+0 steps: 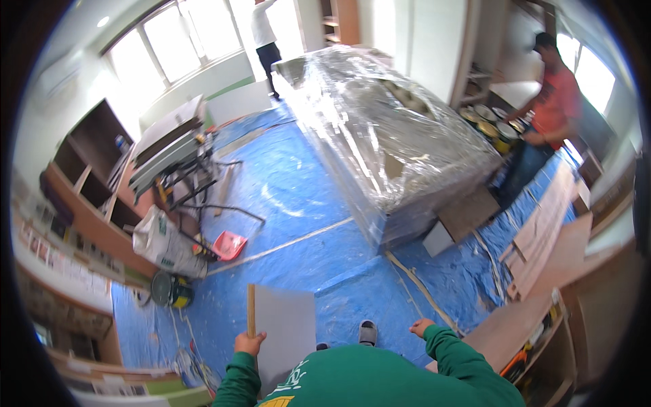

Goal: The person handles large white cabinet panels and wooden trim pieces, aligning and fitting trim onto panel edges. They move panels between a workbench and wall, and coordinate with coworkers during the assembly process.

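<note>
A flat grey panel [286, 332] with a bare wood-coloured edge stands upright at my left side. My left hand [250, 343] is closed round that edge, thumb toward the grey face. Its lower end is hidden behind my green top. My right hand [422, 328] is held out to the right over the blue sheet [339, 285], its fingers curled in, and nothing shows in them. One grey slipper [367, 332] is below me, between the panel and my right hand.
A large plastic-wrapped block [400, 136] fills the middle back. A saw table on folding legs [169, 156], a white sack [159, 241], a red dustpan [229, 245] and a dark bucket [171, 289] stand left. Wooden boards [542, 230] lie right, near a person in red [557, 102]; another person [266, 34] stands behind.
</note>
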Available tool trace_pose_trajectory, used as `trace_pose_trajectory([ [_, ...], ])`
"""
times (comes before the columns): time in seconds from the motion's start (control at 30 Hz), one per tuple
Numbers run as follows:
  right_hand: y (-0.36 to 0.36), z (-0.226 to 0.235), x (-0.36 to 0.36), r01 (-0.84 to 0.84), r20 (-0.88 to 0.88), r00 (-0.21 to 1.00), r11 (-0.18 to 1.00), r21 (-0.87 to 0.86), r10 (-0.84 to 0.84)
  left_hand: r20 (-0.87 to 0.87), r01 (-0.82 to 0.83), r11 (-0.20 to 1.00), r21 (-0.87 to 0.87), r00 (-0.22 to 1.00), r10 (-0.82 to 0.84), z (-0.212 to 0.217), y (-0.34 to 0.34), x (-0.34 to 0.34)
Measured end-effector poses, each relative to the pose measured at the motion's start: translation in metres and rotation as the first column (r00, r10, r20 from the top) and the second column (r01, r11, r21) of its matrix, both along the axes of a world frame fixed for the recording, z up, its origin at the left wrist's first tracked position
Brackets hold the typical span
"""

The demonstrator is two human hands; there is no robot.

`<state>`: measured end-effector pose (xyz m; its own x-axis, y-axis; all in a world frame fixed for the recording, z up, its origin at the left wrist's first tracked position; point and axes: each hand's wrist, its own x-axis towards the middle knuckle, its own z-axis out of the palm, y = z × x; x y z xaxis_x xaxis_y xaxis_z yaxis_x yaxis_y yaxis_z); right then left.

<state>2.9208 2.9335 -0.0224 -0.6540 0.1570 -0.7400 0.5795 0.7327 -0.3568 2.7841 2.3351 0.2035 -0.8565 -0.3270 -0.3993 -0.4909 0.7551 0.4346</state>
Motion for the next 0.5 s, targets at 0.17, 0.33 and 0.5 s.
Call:
trace_pose_trajectory([
  [0.17,-0.046,0.058,-0.118,-0.358,-0.151,0.926,0.931,-0.072,0.345,-0.097,-0.273,0.947,0.169,0.952,0.291,-0.02,-0.002,0.002],
  [0.33,-0.203,0.156,-0.2,-0.61,-0.377,0.791,0.662,-0.436,0.481,-0.049,-0.556,0.823,0.121,0.824,0.564,-0.037,0.002,-0.014],
  [0.5,-0.354,0.203,-0.18,-0.804,-0.499,0.594,0.482,-0.349,0.63,-0.054,-0.671,0.713,0.204,0.719,0.693,-0.047,0.003,-0.023],
])
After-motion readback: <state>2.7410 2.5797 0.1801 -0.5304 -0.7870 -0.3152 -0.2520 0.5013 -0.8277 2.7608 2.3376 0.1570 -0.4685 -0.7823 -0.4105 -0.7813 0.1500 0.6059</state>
